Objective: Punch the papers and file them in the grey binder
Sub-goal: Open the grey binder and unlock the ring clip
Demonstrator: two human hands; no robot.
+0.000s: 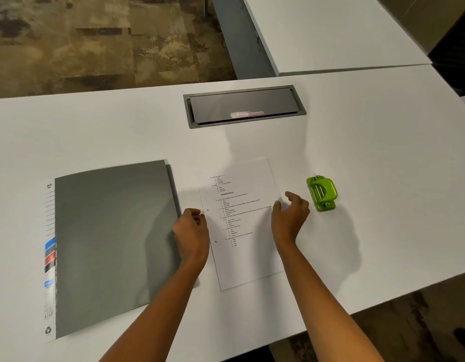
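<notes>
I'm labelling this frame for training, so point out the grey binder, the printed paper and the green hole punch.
grey binder (114, 244), head view, middle of closed front cover.
printed paper (242, 223), head view, printed middle of sheet.
green hole punch (322, 192), head view, top of lever.

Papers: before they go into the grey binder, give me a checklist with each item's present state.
1. Papers punched: ok, two holes show along the left edge.
2. Grey binder open: not ok, cover shut.
3. Left hand on the papers' left edge: ok.
4. Right hand gripping the papers: cannot tell; it sits at the right edge.
5. Green hole punch out of the way: ok, right of the papers.
</notes>
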